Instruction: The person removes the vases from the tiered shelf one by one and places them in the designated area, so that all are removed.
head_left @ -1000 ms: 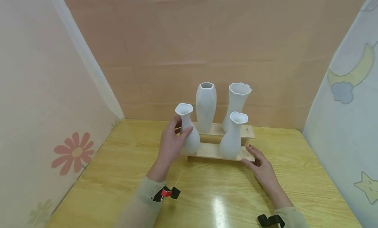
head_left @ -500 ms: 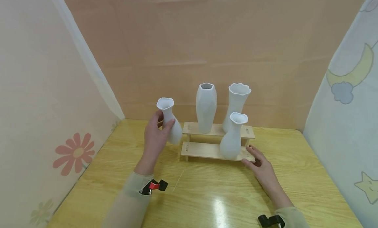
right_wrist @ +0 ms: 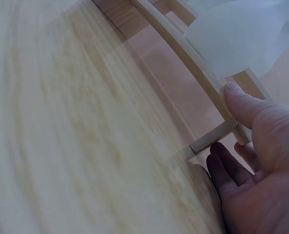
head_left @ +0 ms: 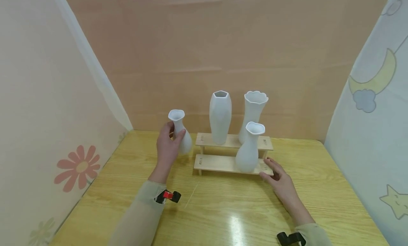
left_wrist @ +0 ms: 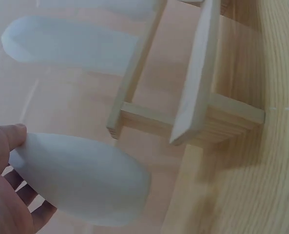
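Your left hand (head_left: 167,147) holds a white, narrow-necked ceramic vase (head_left: 186,142) above the yellow wood-grain bench (head_left: 207,210), left of the pale two-tier wooden stand (head_left: 216,163), whose lower right end your right hand (head_left: 281,182) grips.

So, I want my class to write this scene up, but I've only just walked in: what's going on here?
A person is handling white vases at a two-tier wooden stand. The left hand holds a narrow-necked vase beside the stand's left end, apart from it. The right hand grips the right end of the lower shelf. A similar vase stands on that shelf, towards the right, and two other vases, one angular and one scallop-rimmed, stand on the upper shelf.
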Motion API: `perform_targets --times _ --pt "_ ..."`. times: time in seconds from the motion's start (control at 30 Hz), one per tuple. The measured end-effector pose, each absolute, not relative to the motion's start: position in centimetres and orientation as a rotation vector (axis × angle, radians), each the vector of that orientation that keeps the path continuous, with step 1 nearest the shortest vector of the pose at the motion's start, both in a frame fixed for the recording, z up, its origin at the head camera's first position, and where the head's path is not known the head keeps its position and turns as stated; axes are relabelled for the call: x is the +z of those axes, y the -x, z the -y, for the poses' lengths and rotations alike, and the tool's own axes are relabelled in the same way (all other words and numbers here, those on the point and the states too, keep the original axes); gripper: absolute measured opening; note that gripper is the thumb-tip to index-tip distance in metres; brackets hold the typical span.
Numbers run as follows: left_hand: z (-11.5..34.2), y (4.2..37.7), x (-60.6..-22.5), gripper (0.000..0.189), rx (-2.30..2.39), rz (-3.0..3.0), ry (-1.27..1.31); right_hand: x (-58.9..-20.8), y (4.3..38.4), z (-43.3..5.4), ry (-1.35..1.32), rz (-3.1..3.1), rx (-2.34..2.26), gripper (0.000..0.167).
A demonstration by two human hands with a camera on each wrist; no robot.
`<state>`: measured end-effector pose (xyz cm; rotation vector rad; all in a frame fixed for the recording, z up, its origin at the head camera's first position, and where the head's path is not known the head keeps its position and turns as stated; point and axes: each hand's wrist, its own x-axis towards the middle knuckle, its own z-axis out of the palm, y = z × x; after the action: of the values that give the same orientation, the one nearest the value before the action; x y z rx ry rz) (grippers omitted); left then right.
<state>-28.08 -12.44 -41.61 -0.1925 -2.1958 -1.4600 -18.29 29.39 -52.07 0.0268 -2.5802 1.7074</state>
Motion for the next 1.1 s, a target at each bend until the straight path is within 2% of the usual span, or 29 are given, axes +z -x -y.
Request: perform_targets --times 0.53,1.1 --pt "12.1 30.7 -44.7 0.046 -1.489 2.183 0.159 -52.4 18.3 -29.4 -0.033 2.558 1.710 0.077" --pt "11.6 31.4 -46.4 0.045 -1.507 2.215 0.153 -52.1 18.1 -29.3 -0.038 2.548 1.732 0.077"
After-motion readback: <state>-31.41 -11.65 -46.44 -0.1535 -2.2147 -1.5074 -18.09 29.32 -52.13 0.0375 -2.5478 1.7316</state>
